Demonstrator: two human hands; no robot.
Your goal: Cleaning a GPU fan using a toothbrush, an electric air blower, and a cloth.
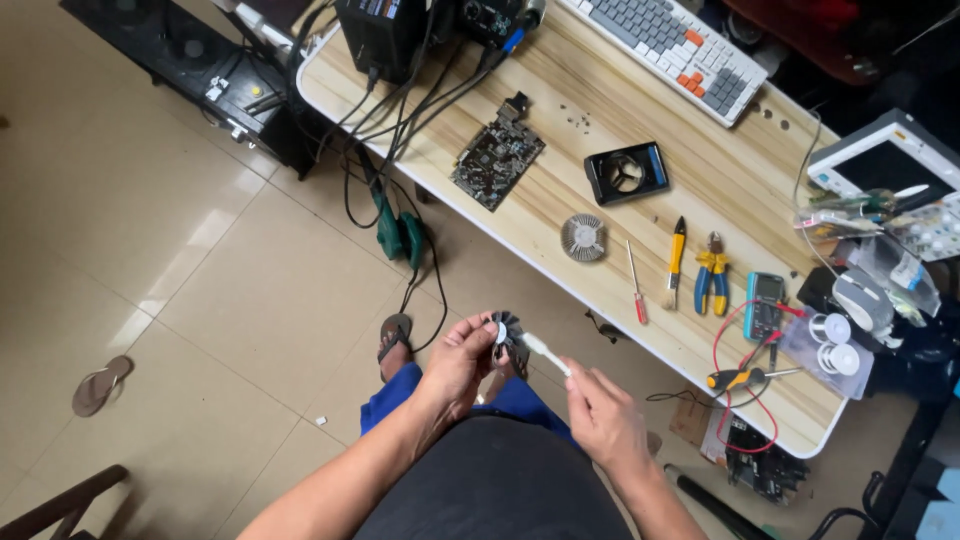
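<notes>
My left hand (458, 358) holds a small black fan rotor (510, 330) over my lap, thumb on its white hub. My right hand (600, 415) grips a white toothbrush (545, 352) whose head touches the fan's blades. Both hands hang in front of the wooden table (560, 180), above the tiled floor.
On the table lie a dark circuit board (497, 155), a black fan frame (626, 172), a round finned heatsink (583, 237), a red screwdriver (636, 285), a small brush (676, 262), pliers (712, 275), a multimeter (765, 305) and a keyboard (665, 50). Cables hang off the left edge. A sandal (98, 385) lies on the floor.
</notes>
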